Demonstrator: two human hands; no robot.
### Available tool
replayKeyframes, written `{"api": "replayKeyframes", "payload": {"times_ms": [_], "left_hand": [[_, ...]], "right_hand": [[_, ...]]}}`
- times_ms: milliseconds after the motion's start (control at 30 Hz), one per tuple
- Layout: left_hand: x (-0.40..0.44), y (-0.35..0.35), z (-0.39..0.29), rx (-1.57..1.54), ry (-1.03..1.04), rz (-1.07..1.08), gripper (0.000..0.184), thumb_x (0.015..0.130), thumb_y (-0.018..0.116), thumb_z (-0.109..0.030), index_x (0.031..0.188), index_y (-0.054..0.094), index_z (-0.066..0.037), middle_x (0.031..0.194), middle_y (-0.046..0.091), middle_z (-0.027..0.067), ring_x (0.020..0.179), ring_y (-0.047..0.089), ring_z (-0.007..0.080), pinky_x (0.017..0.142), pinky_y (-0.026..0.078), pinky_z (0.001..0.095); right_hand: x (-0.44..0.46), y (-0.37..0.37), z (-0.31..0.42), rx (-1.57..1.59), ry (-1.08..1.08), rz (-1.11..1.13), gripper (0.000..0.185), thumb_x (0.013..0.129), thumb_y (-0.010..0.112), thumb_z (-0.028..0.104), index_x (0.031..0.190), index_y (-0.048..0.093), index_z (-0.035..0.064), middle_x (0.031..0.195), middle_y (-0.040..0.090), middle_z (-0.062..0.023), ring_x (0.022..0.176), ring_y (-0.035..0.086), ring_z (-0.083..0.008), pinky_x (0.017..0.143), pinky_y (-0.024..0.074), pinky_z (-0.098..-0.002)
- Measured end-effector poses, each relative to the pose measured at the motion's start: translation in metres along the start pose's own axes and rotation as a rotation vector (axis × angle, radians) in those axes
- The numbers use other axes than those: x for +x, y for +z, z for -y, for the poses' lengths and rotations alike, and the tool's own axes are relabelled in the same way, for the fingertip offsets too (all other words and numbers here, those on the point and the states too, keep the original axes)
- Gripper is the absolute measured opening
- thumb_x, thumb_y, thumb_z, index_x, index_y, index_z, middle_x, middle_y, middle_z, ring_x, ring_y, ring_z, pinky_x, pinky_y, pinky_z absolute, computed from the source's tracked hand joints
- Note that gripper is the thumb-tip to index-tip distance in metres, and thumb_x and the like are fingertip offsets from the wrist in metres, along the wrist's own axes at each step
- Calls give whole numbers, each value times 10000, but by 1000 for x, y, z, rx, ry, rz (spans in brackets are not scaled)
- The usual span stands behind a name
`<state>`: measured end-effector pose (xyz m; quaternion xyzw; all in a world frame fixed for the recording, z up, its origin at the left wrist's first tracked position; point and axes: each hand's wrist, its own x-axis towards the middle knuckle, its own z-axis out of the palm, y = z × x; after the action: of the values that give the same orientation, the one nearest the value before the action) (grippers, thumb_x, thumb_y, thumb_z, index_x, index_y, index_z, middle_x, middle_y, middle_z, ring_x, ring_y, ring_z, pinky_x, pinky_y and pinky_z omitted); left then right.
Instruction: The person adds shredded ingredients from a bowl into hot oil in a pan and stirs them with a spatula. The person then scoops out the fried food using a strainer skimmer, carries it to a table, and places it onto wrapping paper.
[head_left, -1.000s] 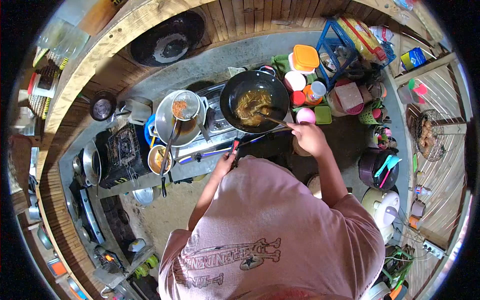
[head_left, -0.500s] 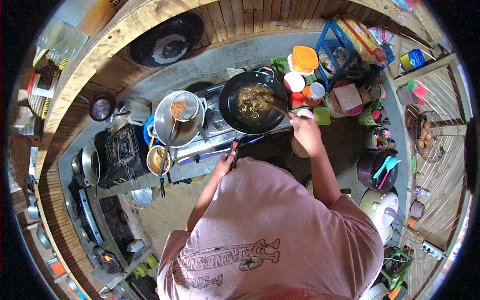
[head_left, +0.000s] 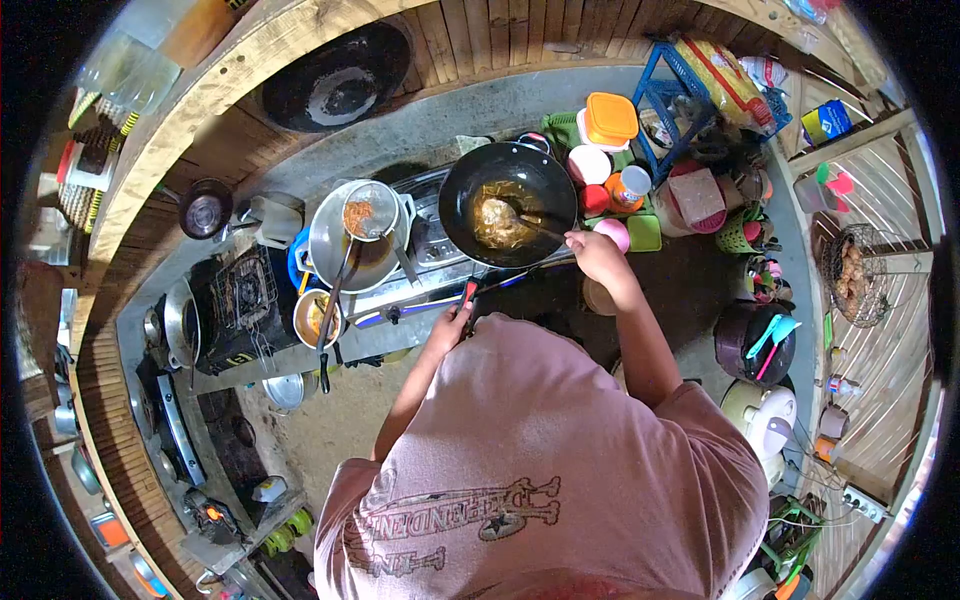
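Note:
A black wok (head_left: pixel 463 185) sits on the gas stove (head_left: pixel 430 235), holding brown liquid with pale shreds (head_left: pixel 505 225) in it. My left hand (head_left: pixel 452 325) is closed round the wok's red-tipped handle at the front edge of the stove. In my right hand (head_left: pixel 600 255) is the handle of a cooking spatula (head_left: pixel 543 229), which slants down into the wok. Its head is in the liquid, so its exact shape is unclear. Left of the wok stands a metal pot (head_left: pixel 325 232) with a strainer (head_left: pixel 385 205) of reddish bits resting across it.
A small bowl (head_left: pixel 303 318) with a long utensil over it sits front left. Colourful containers, among them an orange-lidded box (head_left: pixel 610 118), crowd the right of the stove. Another wok (head_left: pixel 345 75) hangs on the back wall. A dark pot (head_left: pixel 735 345) stands at right.
The spatula has shifted within the wok, and the liquid around its head now looks fuller and shinier. My right hand has moved slightly left; my left hand stays put.

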<state>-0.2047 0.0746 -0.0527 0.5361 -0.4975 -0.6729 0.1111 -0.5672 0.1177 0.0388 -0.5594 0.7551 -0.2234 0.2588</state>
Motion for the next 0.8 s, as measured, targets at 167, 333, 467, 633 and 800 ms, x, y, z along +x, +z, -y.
{"api": "replayKeyframes", "payload": {"times_ms": [167, 333, 467, 633, 800], "left_hand": [[0, -1, 2, -11, 17, 8, 433, 963, 604, -502, 851, 578, -84, 577, 444, -44, 494, 392, 78, 467, 284, 274], [3, -4, 6, 62, -7, -7, 474, 951, 586, -550, 796, 606, -103, 628, 504, -31, 550, 440, 100, 516, 350, 286], [11, -5, 18, 59, -16, 3, 482, 944, 588, -562, 799, 606, -103, 612, 494, -32, 546, 443, 102, 515, 352, 288], [10, -7, 16, -11, -47, 30, 456, 949, 595, -542, 841, 604, -99, 593, 472, -37, 542, 447, 90, 502, 336, 277], [-7, 0, -10, 42, -70, -8, 440, 955, 594, -527, 920, 619, -90, 607, 482, -35, 532, 442, 89, 497, 333, 275]], "right_hand": [[-51, -56, 66, -217, -97, -51, 274, 928, 555, 175, 1145, 715, 128, 1000, 705, -165, 894, 675, -365, 773, 542, -463], [-71, -78, 49, -333, -199, -81, 302, 857, 604, 142, 1134, 722, 163, 907, 698, -122, 819, 681, -313, 700, 542, -442], [-58, -64, 48, -410, -121, -36, 296, 870, 600, 149, 1142, 716, 157, 896, 695, -125, 827, 678, -318, 715, 543, -440], [-46, -54, 44, -202, -172, -243, 298, 910, 570, 151, 1181, 692, 142, 926, 687, -154, 843, 669, -338, 717, 533, -450], [-24, -57, 29, -235, -96, -359, 275, 936, 545, 165, 1147, 695, 71, 809, 692, -182, 770, 678, -342, 683, 527, -473]]}}
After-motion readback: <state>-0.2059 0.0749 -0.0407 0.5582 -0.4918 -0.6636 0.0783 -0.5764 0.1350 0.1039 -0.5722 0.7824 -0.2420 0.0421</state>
